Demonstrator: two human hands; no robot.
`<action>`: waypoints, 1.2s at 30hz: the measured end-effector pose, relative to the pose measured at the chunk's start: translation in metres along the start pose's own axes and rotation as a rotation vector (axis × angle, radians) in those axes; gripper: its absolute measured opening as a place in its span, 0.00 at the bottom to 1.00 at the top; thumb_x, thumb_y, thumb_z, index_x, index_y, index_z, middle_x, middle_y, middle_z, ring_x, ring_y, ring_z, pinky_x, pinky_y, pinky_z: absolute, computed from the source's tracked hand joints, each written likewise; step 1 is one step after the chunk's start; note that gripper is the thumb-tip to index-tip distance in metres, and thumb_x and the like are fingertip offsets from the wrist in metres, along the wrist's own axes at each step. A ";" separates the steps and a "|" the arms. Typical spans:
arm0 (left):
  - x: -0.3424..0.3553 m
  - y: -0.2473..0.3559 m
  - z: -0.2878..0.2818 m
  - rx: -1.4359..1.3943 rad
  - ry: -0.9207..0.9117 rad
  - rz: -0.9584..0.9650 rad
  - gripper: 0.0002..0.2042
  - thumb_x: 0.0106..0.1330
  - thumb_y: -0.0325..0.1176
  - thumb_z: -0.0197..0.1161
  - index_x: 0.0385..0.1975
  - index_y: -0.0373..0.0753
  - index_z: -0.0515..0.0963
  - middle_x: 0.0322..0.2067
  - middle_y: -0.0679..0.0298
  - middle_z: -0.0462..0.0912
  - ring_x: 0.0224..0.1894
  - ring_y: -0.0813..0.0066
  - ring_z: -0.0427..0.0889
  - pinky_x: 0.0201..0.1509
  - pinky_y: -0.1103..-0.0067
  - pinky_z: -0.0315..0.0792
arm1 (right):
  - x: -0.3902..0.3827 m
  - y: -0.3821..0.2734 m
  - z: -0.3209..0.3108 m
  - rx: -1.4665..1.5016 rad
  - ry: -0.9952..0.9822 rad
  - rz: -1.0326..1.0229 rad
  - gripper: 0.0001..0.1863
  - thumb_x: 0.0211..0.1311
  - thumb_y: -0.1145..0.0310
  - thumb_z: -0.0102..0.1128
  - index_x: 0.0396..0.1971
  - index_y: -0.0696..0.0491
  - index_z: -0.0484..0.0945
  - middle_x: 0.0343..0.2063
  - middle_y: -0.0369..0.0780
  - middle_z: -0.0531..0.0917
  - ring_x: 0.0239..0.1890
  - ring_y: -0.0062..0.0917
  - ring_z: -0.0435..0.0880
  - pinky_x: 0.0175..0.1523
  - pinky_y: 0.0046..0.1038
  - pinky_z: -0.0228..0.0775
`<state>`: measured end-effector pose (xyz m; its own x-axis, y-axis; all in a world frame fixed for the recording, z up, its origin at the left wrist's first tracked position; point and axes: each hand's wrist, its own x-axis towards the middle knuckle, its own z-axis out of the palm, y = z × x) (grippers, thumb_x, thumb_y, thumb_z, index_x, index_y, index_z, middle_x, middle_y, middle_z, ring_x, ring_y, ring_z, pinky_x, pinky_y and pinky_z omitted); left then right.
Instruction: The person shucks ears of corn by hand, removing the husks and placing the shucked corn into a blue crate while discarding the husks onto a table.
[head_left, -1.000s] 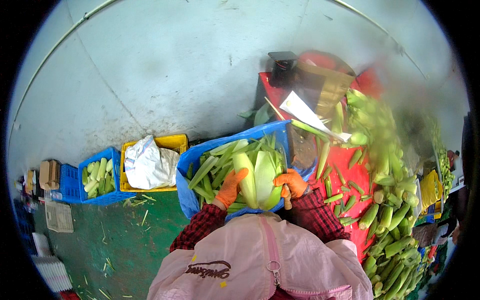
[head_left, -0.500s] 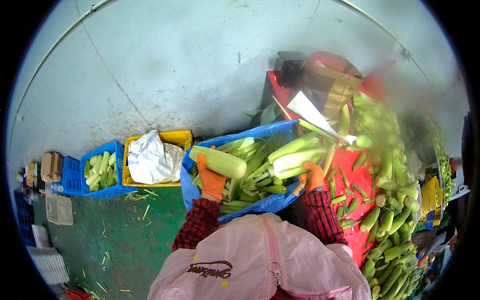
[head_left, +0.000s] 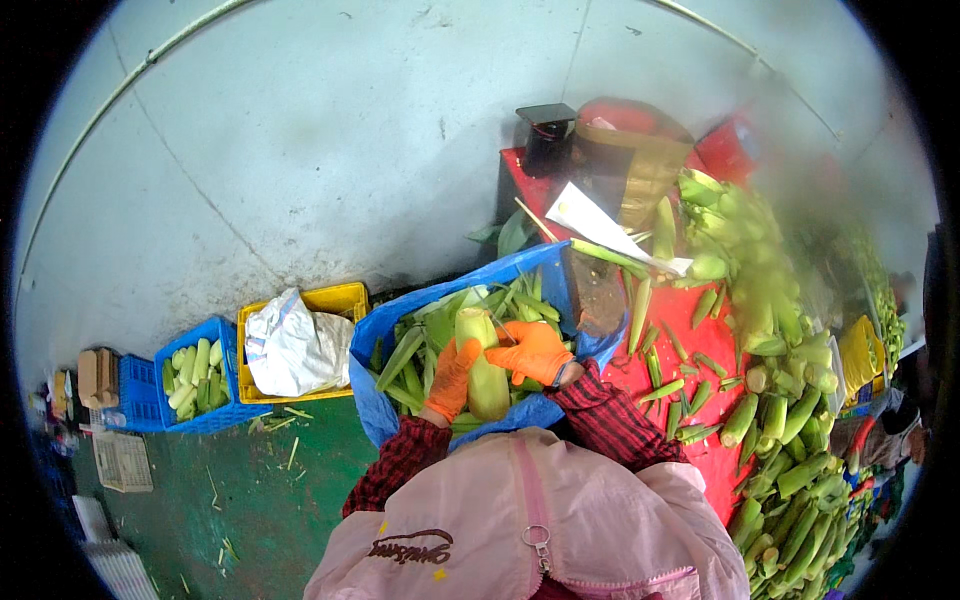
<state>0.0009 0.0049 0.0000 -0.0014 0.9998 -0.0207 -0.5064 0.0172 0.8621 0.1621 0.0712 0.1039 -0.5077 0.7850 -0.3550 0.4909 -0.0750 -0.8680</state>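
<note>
An ear of corn (head_left: 488, 385) in pale green husk stands nearly upright over a bin with a blue plastic liner (head_left: 365, 408). My left hand (head_left: 453, 380), in an orange glove, is closed round its left side. Gloved in orange too, my right hand (head_left: 530, 353) presses its curled fingers and thumb against the ear's upper right side. Whether a husk leaf lies between those fingers is hidden. Loose green husk leaves (head_left: 405, 362) fill the bin beneath both hands.
On my right a red table (head_left: 655, 325) bears scraps, a white strip (head_left: 610, 228) and a large heap of unhusked corn (head_left: 790, 430). Leftward stand a yellow crate (head_left: 340, 298) with a white sack (head_left: 293, 345) and a blue crate (head_left: 248, 408) of trimmed ears. Scraps litter the green floor (head_left: 270, 500).
Both hands have come together over the bin. The ear in my left hand has turned from lying sideways to upright. My right hand has moved left, from leafy husks onto the ear.
</note>
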 end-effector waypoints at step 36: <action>0.010 -0.002 0.046 0.600 -0.210 0.079 0.33 0.57 0.31 0.72 0.63 0.33 0.67 0.50 0.59 0.80 0.52 0.70 0.79 0.57 0.73 0.73 | -0.057 0.005 -0.016 0.165 0.164 -0.002 0.38 0.50 0.44 0.72 0.55 0.55 0.77 0.31 0.40 0.86 0.22 0.22 0.83 0.24 0.25 0.76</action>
<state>0.0413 0.0154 0.0218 0.1812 0.9782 0.1017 0.0590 -0.1140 0.9917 0.2055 0.0358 0.1253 -0.3803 0.8736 -0.3037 0.3611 -0.1621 -0.9183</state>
